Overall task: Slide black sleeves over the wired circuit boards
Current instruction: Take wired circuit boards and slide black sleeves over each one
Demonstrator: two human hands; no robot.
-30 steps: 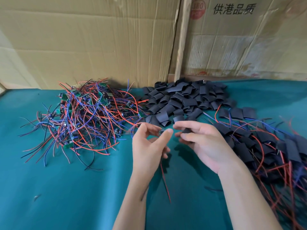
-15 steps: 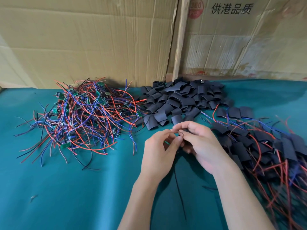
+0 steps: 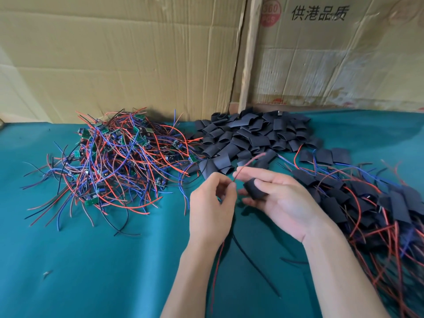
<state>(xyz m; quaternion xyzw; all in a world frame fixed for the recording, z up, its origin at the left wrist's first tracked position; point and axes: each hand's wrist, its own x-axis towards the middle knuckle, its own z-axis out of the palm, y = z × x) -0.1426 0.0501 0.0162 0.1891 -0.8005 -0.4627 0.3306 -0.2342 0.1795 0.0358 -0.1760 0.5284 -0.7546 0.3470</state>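
Observation:
My right hand [image 3: 284, 198] holds a black sleeve [image 3: 253, 188] between thumb and fingers, palm up. My left hand [image 3: 212, 207] pinches a red wire [image 3: 246, 162] that curves up past the sleeve; a second red wire and a black wire [image 3: 252, 265] hang down below my hands. The board on these wires is hidden, either in the sleeve or behind my fingers. A tangled heap of bare wired circuit boards [image 3: 114, 161] lies at the left. Loose black sleeves [image 3: 247, 136] are piled at the back centre.
Sleeved boards with red and blue wires [image 3: 367, 203] are heaped at the right. Everything lies on a teal cloth [image 3: 91, 260]. Cardboard boxes [image 3: 137, 53] stand along the back. A small scrap [image 3: 47, 273] lies near the front left.
My hands, pressed together over the sleeve half a second ago, have drawn slightly apart. A red wire now sticks up from my left fingers, and the sleeve sits in my right hand.

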